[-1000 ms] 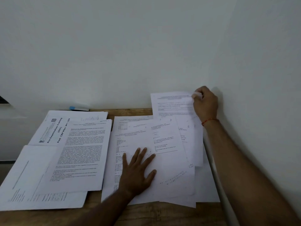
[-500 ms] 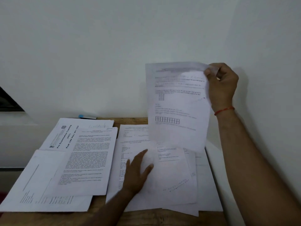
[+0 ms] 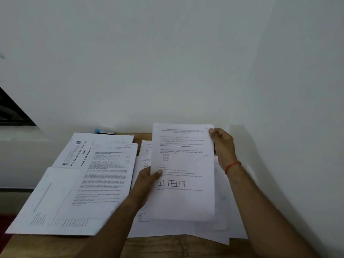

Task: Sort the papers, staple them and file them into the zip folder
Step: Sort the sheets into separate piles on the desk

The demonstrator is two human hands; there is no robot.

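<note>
Head view: we are holding one sheet [image 3: 183, 198] up for sorting.
Our left hand [image 3: 146, 183] is pinching its side, our right hand [image 3: 224, 146] its top corner, keeping print readable.

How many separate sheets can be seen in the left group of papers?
3: the titled sheet at the back, the text sheet over it, the pale sheet nearest. More may lie hidden beneath.

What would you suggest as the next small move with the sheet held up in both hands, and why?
Probably carry the sheet leftward onto one of the stacks. The left hand and right hand pinch its edges, holding it above the loose spread of papers, so it looks picked for sorting; which stack suits it I cannot tell.
</note>
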